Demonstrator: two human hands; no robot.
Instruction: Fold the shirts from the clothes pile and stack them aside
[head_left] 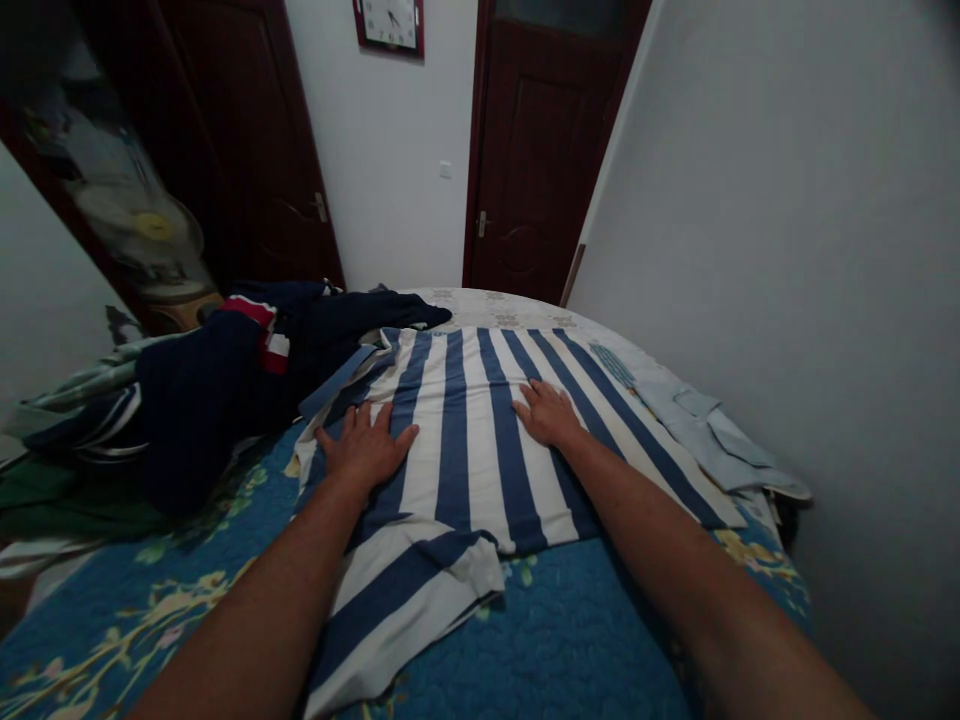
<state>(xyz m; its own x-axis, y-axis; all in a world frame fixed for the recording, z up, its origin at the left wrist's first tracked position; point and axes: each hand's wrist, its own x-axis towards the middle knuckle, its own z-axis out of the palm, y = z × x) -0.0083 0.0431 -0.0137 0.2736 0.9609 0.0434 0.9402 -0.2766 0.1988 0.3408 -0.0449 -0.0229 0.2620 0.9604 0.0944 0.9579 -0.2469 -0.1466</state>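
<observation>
Bare blue quilt (570, 640) is seen nearest, at 6 o'clock. The striped shirt (457, 440) is spread on it, under both hands. The left hand (365, 447) and the right hand (547, 412) are pressed flat, fingers spread, nothing gripped, with stripes bare between them. A dark clothes pile (217, 390) is heaped at 9 o'clock, touching the shirt. A pale blue garment (705, 430) is laid at 3 o'clock, close to the wall (787, 250). Open bed is left at 12 o'clock, before a dark door (525, 150).
</observation>
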